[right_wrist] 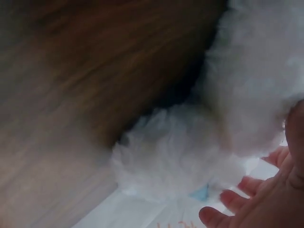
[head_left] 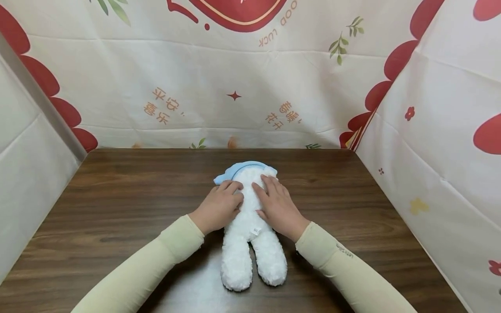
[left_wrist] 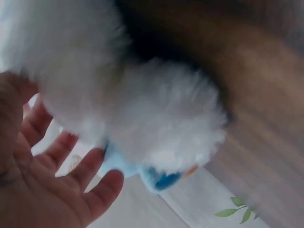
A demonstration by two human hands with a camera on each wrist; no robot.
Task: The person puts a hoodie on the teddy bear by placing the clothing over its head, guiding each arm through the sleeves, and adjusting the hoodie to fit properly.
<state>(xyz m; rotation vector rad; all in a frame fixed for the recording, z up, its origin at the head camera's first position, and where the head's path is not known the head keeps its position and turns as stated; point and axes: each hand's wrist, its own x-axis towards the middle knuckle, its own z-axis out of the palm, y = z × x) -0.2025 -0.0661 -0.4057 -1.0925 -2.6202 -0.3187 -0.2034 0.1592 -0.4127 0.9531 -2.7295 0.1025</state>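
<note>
A white fluffy plush toy (head_left: 250, 226) lies on the brown table, its two legs towards me and a small white tag between them. Light blue fabric (head_left: 242, 167) edges its far end, and a bit of blue (left_wrist: 166, 180) also shows past the fur in the left wrist view. My left hand (head_left: 220, 205) touches the toy's left side with loosely bent fingers. Against its right side and upper back rests my right hand (head_left: 279, 206), fingers spread. Both wrist views show the fingers fairly straight beside the fur. The toy's underside is hidden.
The wood-grain table (head_left: 137, 195) reaches back to a white printed cloth (head_left: 235, 65) hung behind it. Another printed cloth (head_left: 442, 143) borders the right side, and a pale cloth (head_left: 31, 152) stands on the left.
</note>
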